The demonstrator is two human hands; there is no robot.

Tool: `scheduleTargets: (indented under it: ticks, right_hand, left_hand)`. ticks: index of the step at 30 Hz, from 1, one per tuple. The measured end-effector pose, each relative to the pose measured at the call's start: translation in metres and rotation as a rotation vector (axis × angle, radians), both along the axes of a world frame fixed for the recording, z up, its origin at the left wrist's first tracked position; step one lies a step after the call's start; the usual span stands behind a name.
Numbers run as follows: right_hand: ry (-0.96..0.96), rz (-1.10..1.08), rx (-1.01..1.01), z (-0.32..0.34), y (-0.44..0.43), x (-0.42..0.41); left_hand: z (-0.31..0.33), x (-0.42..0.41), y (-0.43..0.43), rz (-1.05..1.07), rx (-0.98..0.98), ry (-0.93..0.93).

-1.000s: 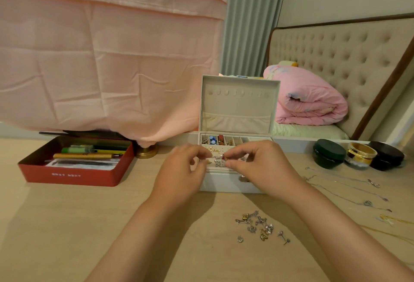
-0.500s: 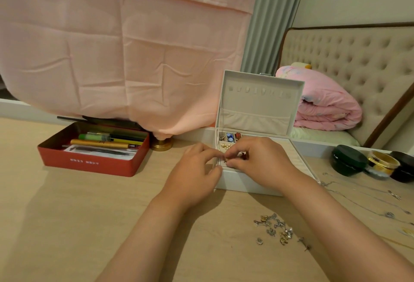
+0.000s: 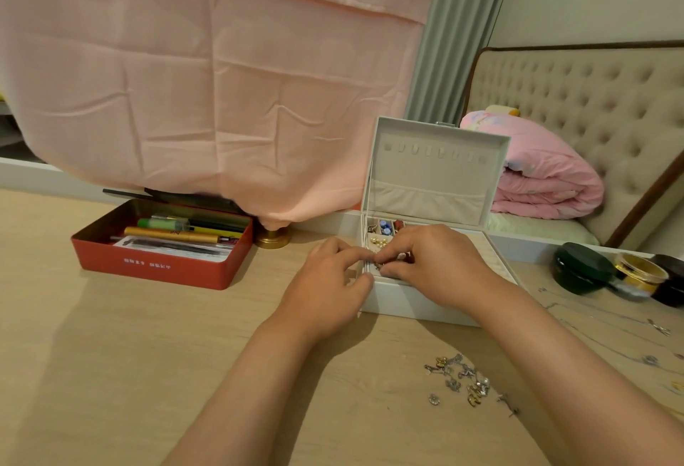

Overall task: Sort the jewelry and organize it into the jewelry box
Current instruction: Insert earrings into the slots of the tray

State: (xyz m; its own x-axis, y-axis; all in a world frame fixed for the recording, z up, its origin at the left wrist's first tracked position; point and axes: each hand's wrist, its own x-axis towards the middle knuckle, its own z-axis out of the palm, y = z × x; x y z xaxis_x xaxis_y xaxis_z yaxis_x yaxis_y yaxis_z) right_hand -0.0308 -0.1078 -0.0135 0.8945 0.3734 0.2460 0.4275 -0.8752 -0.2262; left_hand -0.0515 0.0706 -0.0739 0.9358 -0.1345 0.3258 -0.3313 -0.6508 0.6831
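A white jewelry box (image 3: 414, 302) stands open on the wooden table, its lid (image 3: 436, 169) upright. Small beads and earrings lie in its back compartments (image 3: 383, 230). My left hand (image 3: 325, 288) and my right hand (image 3: 440, 265) meet over the box's front left corner, fingertips pinching a small metal earring (image 3: 378, 265) between them. The right hand covers most of the tray. A loose pile of small silver and gold earrings (image 3: 462, 380) lies on the table in front of the box, to the right. Thin chains (image 3: 607, 321) lie further right.
A red tin (image 3: 159, 265) with pens sits at the left. Round jars, dark green (image 3: 579, 267), gold (image 3: 640, 273) and black (image 3: 671, 280), stand at the right. A pink cloth (image 3: 207, 77) hangs behind over a gold base (image 3: 273, 238). A bed lies beyond.
The view has swung left, so the box now sits further right in the frame. Both hands have stayed together over the box's front left, still pinching the small piece.
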Motion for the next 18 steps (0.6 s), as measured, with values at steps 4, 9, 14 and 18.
scheduleTargets:
  ticks: [4, 9, 14, 18]
  right_hand:
    - [-0.006, 0.048, -0.082, 0.0010, 0.0014, 0.0000]
    - [-0.026, 0.053, -0.070, 0.0022, 0.0011, -0.0015]
    - [-0.021, -0.005, -0.008, 0.0001, -0.0012, -0.0015]
    - [-0.019, -0.008, -0.032, 0.0015, -0.0051, 0.0015]
  left_hand:
    - [0.0002, -0.0001, -0.0007, -0.005, 0.000, -0.002]
    - [0.0000, -0.0004, -0.0012, -0.008, -0.004, -0.010]
    - [0.0004, -0.0003, -0.0009, -0.001, 0.007, -0.046]
    - [0.0023, -0.0017, -0.0024, -0.016, 0.023, -0.106]
